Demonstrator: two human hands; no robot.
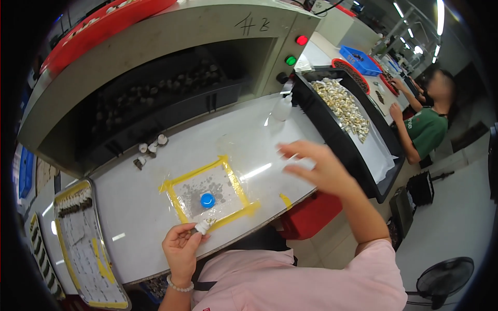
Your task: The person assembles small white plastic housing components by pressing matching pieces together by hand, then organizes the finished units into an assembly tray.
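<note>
My left hand (180, 250), a beaded bracelet at its wrist, is near the table's front edge. Its thumb and fingers pinch a small white piece (204, 225) with a ragged, yellowish end; its exact kind is unclear. Just beyond it a round blue cap (207, 200) rests on a clear sheet (193, 189) framed by yellow tape and dotted with grey smudges. My right hand (316, 165) is raised over the right side of the table, slightly blurred, thumb and fingers apart with nothing visible between them. Nearest to it is a black tray (386, 194) of small white-and-gold pieces (341, 106).
A grey cabinet (207, 31) with a dark opening stands along the back; a translucent bottle (280, 109) is by its right end. Several small pieces (152, 147) lie before it. At left is a metal tray (98, 259) with a row of pieces. A person in green (428, 129) sits at right.
</note>
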